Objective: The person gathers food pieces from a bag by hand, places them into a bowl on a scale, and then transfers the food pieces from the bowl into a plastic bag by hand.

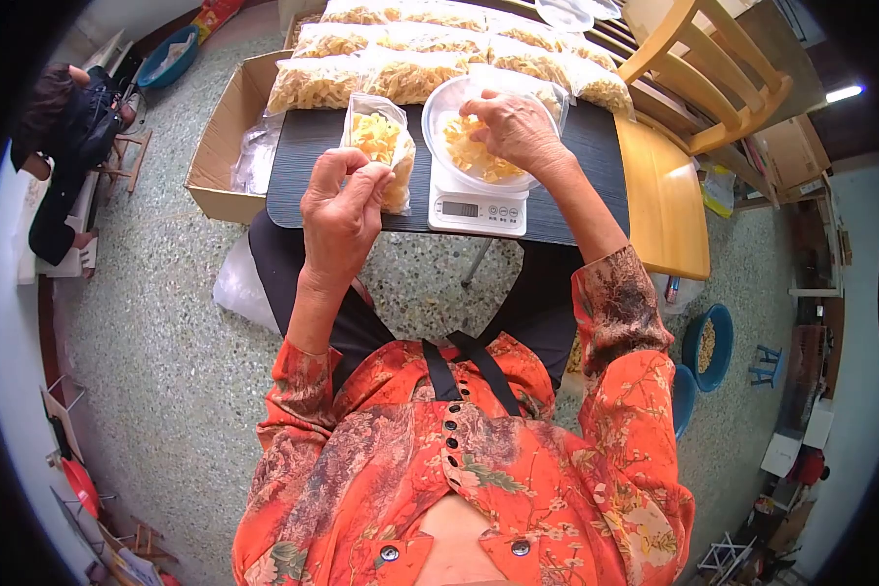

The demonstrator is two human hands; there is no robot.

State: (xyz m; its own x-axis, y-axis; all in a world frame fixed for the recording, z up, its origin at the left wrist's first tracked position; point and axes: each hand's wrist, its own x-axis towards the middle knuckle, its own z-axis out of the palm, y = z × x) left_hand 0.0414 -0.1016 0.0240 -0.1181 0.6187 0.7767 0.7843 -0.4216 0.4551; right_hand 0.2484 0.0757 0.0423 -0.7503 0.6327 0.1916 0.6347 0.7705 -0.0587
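Observation:
My left hand (347, 200) pinches the near edge of a clear plastic bag (381, 146), which stands part-filled with pale yellow dried pieces on the dark table (303, 161). To its right, a white scale (479, 212) carries a clear round bowl (439, 146) with more yellow pieces (479, 156) in it. My right hand (513, 127) is over the bowl, its fingers bent down at the pieces; what they hold, if anything, is hidden. The display on the scale is lit.
Filled clear bags (410, 73) line the table's far side. A cardboard box (215, 161) stands to the left, and a wooden chair (723, 73) is at the right. Another person (68, 127) sits at far left. Blue basins (708, 347) are on the floor at right.

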